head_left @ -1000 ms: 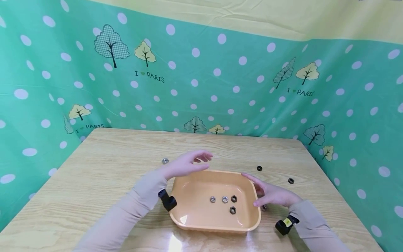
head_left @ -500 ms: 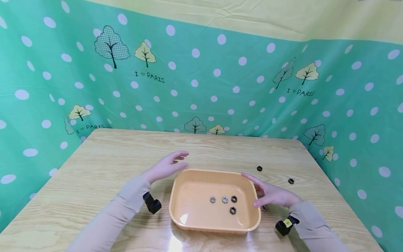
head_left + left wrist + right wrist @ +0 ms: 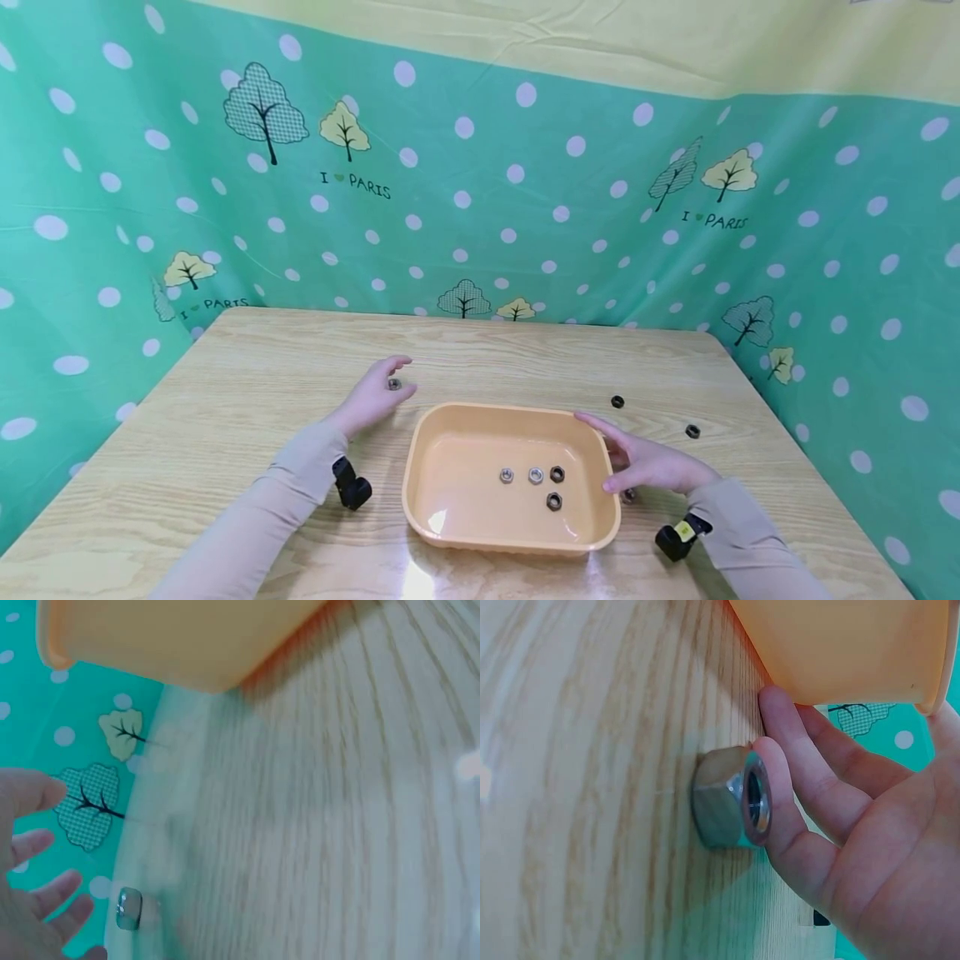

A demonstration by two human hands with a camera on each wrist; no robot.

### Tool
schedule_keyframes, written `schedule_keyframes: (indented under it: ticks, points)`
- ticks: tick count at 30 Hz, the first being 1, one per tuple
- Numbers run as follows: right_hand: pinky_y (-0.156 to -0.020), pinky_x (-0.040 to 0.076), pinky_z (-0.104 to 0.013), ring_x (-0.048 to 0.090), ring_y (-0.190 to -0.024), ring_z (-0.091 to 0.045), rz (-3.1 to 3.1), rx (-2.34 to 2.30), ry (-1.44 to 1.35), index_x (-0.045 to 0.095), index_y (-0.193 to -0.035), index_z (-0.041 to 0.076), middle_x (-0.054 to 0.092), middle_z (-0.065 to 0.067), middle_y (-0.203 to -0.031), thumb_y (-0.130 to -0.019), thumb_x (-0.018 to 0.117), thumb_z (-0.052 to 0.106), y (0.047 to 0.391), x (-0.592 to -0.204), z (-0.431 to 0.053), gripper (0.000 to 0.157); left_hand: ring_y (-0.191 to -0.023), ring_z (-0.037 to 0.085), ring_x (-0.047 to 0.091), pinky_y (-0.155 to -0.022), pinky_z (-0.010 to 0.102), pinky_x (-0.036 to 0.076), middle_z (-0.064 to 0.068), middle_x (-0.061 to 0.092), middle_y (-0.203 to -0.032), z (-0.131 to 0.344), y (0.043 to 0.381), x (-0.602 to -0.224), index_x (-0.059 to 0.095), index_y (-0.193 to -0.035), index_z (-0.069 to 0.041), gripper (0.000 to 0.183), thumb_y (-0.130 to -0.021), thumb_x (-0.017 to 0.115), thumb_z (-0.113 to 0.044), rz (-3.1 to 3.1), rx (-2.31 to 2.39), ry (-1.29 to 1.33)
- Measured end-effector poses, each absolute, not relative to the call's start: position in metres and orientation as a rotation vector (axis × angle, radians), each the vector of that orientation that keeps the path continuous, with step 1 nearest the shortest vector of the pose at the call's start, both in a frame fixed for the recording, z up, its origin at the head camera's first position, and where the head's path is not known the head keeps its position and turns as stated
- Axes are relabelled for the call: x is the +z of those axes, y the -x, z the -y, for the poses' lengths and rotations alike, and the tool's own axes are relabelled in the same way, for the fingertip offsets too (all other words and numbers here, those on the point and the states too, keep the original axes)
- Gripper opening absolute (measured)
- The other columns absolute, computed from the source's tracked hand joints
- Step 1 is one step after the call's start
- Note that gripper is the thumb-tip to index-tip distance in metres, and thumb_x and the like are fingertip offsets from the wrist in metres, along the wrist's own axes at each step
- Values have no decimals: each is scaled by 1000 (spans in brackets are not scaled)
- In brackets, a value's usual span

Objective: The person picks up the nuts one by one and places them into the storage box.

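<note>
A light-orange plastic container point(image 3: 450, 533) stands on the table with several hex nuts inside, two silvery ones point(image 3: 536, 475) and two dark ones point(image 3: 554, 502). My right hand point(image 3: 648, 462) holds its right side, thumb over the rim and fingers against the outer wall. Beside those fingers, a nut point(image 3: 724, 799) lies on the table under the palm. Left of the container, my left hand point(image 3: 371, 400) hovers with thumb and fingers spread around a silvery nut point(image 3: 394, 384) on the table. In the left wrist view a gap separates the fingers from that nut point(image 3: 129, 908).
Two dark nuts lie to the right, one behind the container point(image 3: 617, 402) and another nearer the right edge point(image 3: 692, 431). A green polka-dot curtain point(image 3: 465, 200) hangs behind the wooden table point(image 3: 262, 375).
My left hand has moved left from above the container's back left corner, then down to the silvery nut. The right hand and the container have stayed in place.
</note>
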State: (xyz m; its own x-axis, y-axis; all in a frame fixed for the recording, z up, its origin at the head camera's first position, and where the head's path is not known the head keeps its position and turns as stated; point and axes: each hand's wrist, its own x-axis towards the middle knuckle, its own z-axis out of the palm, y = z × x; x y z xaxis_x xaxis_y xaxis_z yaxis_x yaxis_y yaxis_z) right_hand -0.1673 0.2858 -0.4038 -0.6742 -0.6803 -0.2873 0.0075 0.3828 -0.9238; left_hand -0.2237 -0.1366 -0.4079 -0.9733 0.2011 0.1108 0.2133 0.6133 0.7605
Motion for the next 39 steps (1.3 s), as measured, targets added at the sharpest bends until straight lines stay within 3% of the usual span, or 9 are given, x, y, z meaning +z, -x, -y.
schedule_keyframes:
  ticks: [20, 32, 39]
  points:
    - [-98, 48, -43, 40, -127, -47, -1982, -1326, 577, -1, -153, 20, 18, -35, -149, -82, 74, 20, 168, -405, -286, 103, -126, 50, 33, -107, 62, 29, 32, 39, -138, 156, 238, -426, 46, -134, 1, 56, -87, 63, -25, 2963, -1081, 215]
    - [-96, 49, -43, 41, -127, -47, -1982, -1327, 581, -1, -153, 21, 19, -36, -148, -82, 74, 21, 168, -406, -286, 103, -125, 51, 33, -104, 65, 27, 35, 38, -135, 161, 240, -428, 61, -114, -3, 36, -85, 65, -23, 2978, -928, 219]
    - [-96, 49, -43, 42, -126, -47, -1993, -1326, 584, -1, -153, 20, 20, -37, -147, -81, 74, 20, 167, -405, -286, 104, -124, 50, 33, -100, 64, 29, 32, 40, -133, 163, 242, -429, 63, -111, -5, 31, -86, 65, -22, 2984, -888, 216]
